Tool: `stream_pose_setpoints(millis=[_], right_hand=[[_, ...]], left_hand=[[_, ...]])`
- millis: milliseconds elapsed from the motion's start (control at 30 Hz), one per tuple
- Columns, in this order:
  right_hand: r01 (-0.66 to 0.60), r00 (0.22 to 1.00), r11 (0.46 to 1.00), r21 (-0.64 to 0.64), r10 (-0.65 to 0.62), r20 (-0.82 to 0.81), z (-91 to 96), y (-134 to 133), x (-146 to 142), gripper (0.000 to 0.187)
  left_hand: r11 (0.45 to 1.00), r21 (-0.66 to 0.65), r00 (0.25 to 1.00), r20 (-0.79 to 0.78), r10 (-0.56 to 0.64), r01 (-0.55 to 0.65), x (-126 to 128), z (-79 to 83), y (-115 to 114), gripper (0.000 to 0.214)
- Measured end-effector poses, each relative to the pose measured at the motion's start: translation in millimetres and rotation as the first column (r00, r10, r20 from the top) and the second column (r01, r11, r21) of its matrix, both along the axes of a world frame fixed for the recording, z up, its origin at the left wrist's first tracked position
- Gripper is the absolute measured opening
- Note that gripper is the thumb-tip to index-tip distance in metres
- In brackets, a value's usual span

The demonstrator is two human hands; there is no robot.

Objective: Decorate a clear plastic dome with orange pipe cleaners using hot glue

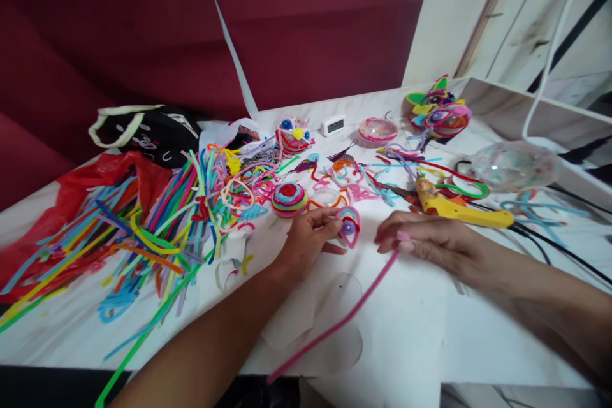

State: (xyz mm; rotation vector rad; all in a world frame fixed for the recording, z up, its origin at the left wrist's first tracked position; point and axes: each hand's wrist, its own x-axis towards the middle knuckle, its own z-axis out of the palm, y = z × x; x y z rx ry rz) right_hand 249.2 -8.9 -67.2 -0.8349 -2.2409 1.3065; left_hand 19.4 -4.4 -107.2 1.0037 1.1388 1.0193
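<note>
My left hand (310,237) is closed in a pinch on a small coiled pipe-cleaner piece (349,225), pink and blue rings around a purple centre, held just above the white table (421,325). My right hand (421,239) is closed on a long pink pipe cleaner (335,325), gripping its upper end; the rest trails down toward the table's near edge. The two hands are a short gap apart. A striped coiled dome (289,197) sits just behind my left hand.
A big heap of coloured pipe cleaners (143,223) covers the left, over a red plastic bag (71,191), with a black bag (148,131) behind. A yellow glue gun (459,209), clear plastic ball (511,166), small clock (333,124), pink bowl (377,129) and finished figures (437,108) lie further back.
</note>
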Motion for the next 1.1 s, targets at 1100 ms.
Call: stream_pose_setpoints(millis=[1100], right_hand=[[0.059, 0.975, 0.972, 0.229, -0.105, 0.196, 1.1, 30, -32, 0.029]], left_hand=[[0.988, -0.108, 0.993, 0.031, -0.110, 0.113, 6, -0.3, -2, 0.015]])
